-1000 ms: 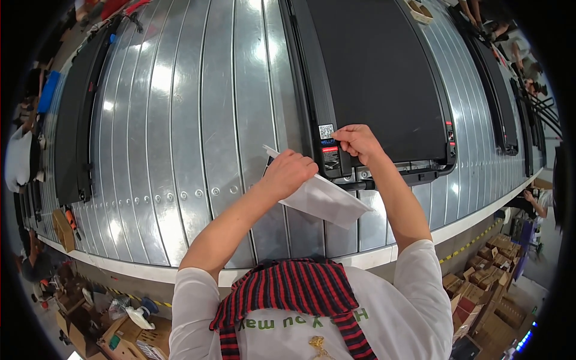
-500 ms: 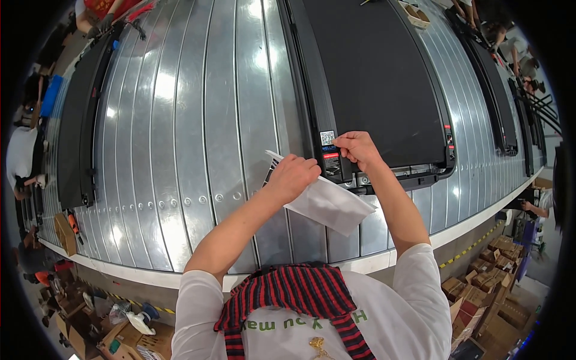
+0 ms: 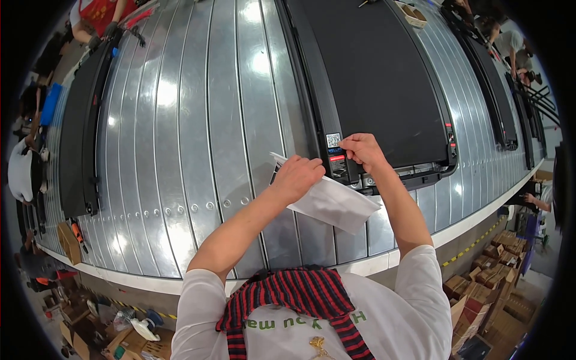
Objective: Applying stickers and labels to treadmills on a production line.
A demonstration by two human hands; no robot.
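A black treadmill-like machine [image 3: 384,78] with a wide dark belt lies flat before me. On the corner of its frame sits a square black-and-white code label [image 3: 333,140], above a red-and-black warning label [image 3: 338,164]. My right hand [image 3: 363,150] is closed in a pinch, fingertips at the right edge of the code label. To the left, my left hand [image 3: 298,177] grips a white sheet [image 3: 336,206] by its upper part. The sheet hangs down to the right below the machine's corner, and dark printing shows along its left edge.
Metal slats [image 3: 186,120] form the long work surface, with a pale rim along my side. Another black machine [image 3: 81,132] lies at the left, near a cardboard piece [image 3: 69,243] and an orange-handled tool [image 3: 79,235]. A small parts tray [image 3: 411,14] sits beyond. Several people work around.
The slats and machine sit slightly further right in the picture. Both hands have shifted slightly right with them, the right still pinching at the label and the left still gripping the sheet.
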